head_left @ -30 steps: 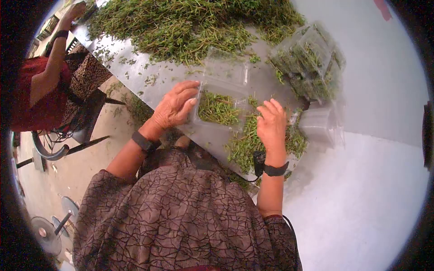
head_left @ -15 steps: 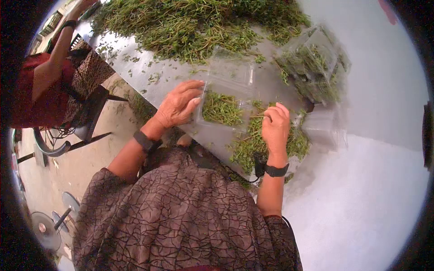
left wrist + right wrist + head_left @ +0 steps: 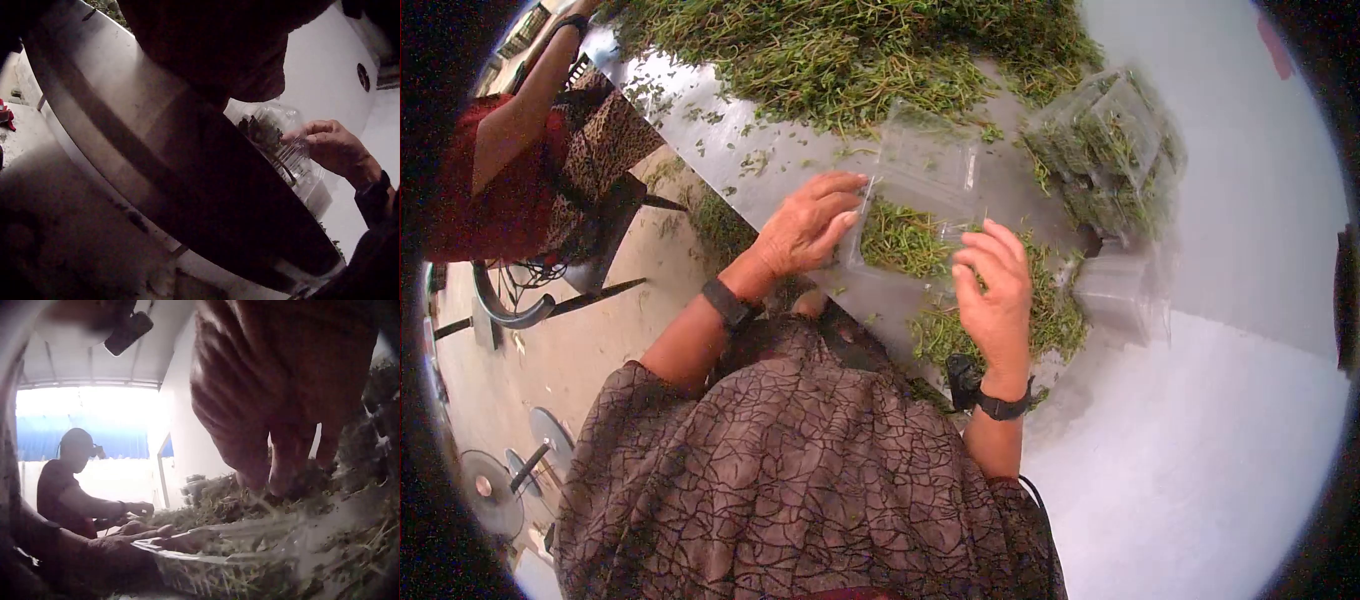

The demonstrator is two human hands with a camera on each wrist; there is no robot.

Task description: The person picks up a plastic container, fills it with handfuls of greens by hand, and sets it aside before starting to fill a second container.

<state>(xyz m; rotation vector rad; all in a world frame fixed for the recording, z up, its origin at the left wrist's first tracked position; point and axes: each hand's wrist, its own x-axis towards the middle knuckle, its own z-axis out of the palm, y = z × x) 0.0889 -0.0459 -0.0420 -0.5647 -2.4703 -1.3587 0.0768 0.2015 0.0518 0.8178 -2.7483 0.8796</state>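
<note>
A clear plastic clamshell box [image 3: 856, 258] lies on the metal table with its lid [image 3: 928, 152] folded back, away from the body. Cut green sprigs [image 3: 903, 238] fill much of its base. My left hand [image 3: 808, 222] rests at the box's left side, fingertips by the rear left corner and thumb near the left wall. Over the right wall is my right hand [image 3: 997, 285], its fingers loosely bent toward the box with the thumb apart. The right wrist view has those fingers [image 3: 284, 459] pointing down above greens. A small heap of loose sprigs [image 3: 1050, 310] spreads beneath and around the right hand.
A large pile of greens [image 3: 850, 60] covers the back of the table. Filled clear boxes [image 3: 1105, 150] are stacked at the right, with nested empty boxes [image 3: 1122, 292] in front of them. Another person [image 3: 72, 487] works at the table's far left end.
My right hand, which held a thin stem over the loose sprigs, has shifted left to the box's right wall, and its fingers have spread. My left hand stays at the box's left side.
</note>
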